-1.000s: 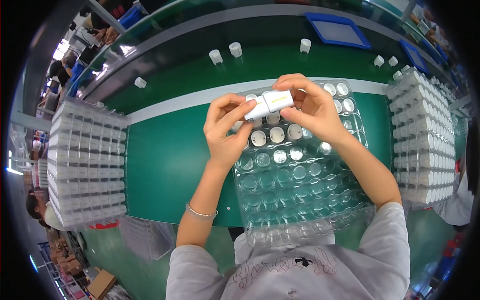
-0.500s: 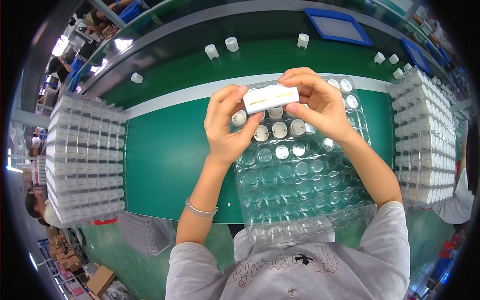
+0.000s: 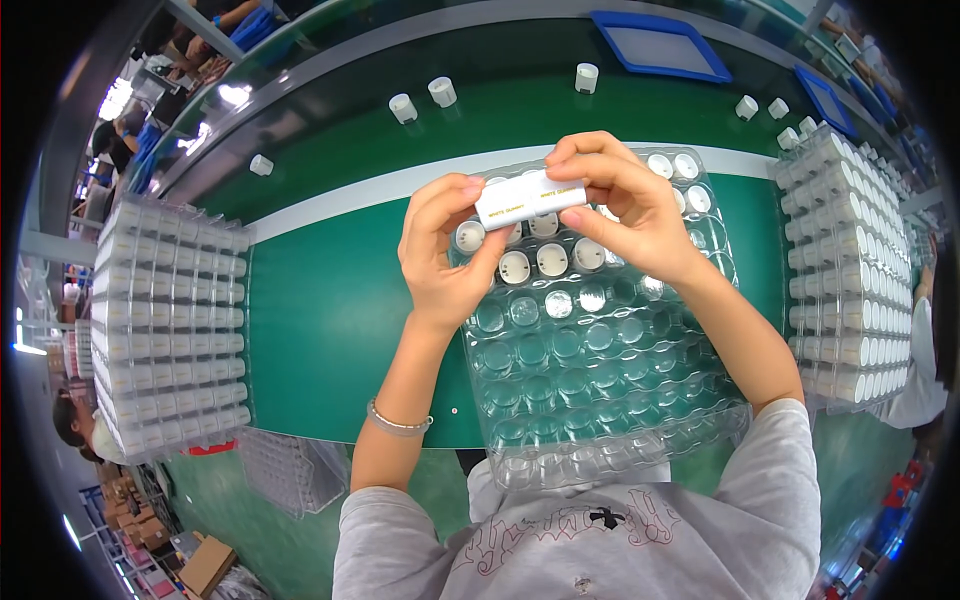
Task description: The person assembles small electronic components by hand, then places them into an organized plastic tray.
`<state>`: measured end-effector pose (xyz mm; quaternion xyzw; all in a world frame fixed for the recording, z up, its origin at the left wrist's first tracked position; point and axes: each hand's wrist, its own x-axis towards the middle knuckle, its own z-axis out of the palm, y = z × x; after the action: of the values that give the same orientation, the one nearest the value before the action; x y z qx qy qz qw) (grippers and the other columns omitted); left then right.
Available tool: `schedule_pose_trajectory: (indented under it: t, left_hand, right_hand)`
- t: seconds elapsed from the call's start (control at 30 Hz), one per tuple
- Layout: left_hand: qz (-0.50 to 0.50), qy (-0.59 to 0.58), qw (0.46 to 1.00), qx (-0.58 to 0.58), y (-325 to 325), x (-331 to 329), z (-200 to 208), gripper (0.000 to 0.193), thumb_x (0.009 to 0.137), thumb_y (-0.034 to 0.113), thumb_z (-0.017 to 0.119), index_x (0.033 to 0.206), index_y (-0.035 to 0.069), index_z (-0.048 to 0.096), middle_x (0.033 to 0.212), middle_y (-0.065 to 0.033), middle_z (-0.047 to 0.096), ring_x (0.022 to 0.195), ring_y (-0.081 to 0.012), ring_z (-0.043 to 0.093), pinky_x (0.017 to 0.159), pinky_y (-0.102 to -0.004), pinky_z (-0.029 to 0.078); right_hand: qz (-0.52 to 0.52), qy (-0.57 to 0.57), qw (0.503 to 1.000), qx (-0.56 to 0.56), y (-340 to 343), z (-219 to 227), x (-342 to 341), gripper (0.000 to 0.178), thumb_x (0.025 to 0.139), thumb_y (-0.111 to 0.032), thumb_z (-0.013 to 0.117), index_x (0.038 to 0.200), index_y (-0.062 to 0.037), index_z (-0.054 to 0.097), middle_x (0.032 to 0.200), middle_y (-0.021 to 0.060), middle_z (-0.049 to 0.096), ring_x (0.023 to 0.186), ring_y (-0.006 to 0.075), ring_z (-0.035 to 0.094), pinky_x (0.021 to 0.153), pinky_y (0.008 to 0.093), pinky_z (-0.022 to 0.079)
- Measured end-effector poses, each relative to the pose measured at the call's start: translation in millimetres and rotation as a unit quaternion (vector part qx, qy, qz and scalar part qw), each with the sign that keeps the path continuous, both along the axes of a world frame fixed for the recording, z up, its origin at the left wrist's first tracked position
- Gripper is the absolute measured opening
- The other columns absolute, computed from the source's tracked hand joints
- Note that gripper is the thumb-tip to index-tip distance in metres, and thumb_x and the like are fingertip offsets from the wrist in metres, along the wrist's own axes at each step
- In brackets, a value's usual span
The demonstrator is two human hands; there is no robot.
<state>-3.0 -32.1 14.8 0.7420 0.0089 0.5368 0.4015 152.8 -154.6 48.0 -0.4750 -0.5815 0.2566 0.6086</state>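
Two white cylindrical pieces with small gold lettering are held end to end above the far part of a clear plastic tray. My left hand (image 3: 440, 245) pinches the left white cylinder (image 3: 506, 204) between thumb and fingers. At the other end, my right hand (image 3: 635, 215) grips the right white cylinder (image 3: 562, 195) the same way. Beneath them, the clear tray (image 3: 570, 385) has rows of round pockets. White round pieces (image 3: 552, 260) with small dark slots and holes on top fill its far rows, partly hidden by my hands. The nearer pockets hold none.
Tall stacks of clear trays filled with white cylinders stand at left (image 3: 175, 330) and right (image 3: 845, 270). Beyond a white strip, a green belt (image 3: 330, 140) carries loose white cylinders (image 3: 442, 92) and a blue-rimmed tray (image 3: 660, 50). Other people appear at the edges.
The loose cylinders and blue-rimmed tray on the belt have shifted left. Both hands, still gripping the two white cylinders, appear slightly further left.
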Motion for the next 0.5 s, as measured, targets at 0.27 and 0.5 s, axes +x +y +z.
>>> schedule_pose_trajectory:
  t: [0.27,0.5]
  left_hand:
    - [-0.002,0.011,1.000,-0.014,0.9,1.1,-1.9,0.043,0.067,-0.012,0.067,0.105,0.002,0.051,0.109,-0.0137,0.050,0.098,-0.0217,0.056,0.078,-0.0302,0.054]
    - [-0.003,0.007,0.999,-0.035,1.3,0.5,-0.4,0.038,0.068,-0.010,0.067,0.102,0.003,0.054,0.108,-0.0132,0.050,0.099,-0.0213,0.056,0.077,-0.0306,0.054]
  right_hand:
    - [-0.004,-0.008,1.000,-0.022,1.7,-5.6,0.3,0.018,0.078,0.000,0.062,0.091,-0.0045,0.050,0.114,0.0094,0.045,0.102,0.0169,0.051,0.086,0.0307,0.045]
    - [-0.023,0.010,0.999,-0.044,1.1,2.5,-3.5,0.018,0.078,-0.001,0.062,0.091,-0.0041,0.050,0.114,0.0097,0.046,0.102,0.0185,0.052,0.085,0.0307,0.046]
